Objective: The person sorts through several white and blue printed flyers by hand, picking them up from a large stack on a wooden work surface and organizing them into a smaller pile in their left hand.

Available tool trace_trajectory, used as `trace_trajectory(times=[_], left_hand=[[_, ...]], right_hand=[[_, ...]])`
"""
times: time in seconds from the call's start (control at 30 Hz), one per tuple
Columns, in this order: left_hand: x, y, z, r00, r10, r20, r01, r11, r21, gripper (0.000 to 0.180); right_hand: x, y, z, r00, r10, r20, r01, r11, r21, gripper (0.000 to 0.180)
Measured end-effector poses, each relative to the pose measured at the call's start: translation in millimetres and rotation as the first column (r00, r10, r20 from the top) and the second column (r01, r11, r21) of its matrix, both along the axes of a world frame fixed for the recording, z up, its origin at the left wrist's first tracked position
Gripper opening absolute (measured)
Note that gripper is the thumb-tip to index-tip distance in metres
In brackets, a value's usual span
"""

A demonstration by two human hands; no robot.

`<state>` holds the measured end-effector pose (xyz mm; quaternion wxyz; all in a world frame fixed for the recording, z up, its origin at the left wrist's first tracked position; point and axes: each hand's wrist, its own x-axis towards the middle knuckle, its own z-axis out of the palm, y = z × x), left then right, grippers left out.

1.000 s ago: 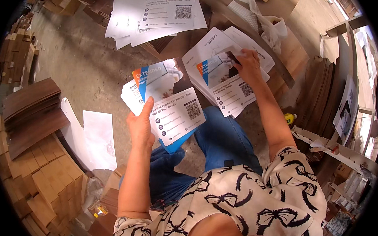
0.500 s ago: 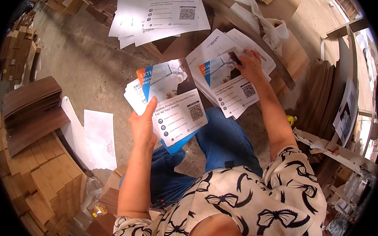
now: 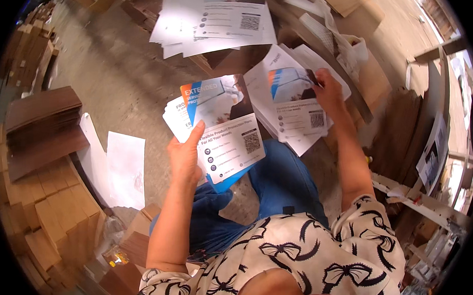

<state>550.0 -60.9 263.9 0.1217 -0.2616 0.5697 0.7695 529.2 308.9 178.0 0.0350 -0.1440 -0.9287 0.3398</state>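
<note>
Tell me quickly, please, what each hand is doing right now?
Left hand: closed on a fanned stack of leaflets, thumb on top.
Right hand: fingers pinching the top leaflet of the pile in front.

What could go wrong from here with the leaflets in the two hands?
The left hand holds a fanned bunch of leaflets mostly by thumb and palm; a loose card could slide out onto the floor. The right hand is pinching the top sheet of the stack on the lap, and it might lift two sheets at once or nudge the uneven pile so it spills.
</note>
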Motion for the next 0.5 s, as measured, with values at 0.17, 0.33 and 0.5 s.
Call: trace_trajectory(times=[0.17,0.33,0.5], left_hand=[[-0.6,1.5,14.2,1.0,-0.02,0.014,0.019,0.999,0.034,0.033],[3.0,0.6,17.4,0.997,-0.055,0.051,0.054,0.998,0.029,0.032],[3.6,1.3,12.9,0.999,-0.041,0.009,0.04,0.993,0.112,0.031]], right_hand=[[3.3,22.1,110.9,0.969,0.221,0.113,-0.213,0.973,-0.084,0.027],[-35.6,23.9,189.0,0.963,0.251,-0.1,-0.266,0.943,-0.198,0.026],[-134.9,10.0,179.3,0.886,0.16,-0.434,-0.354,0.838,-0.415,0.021]])
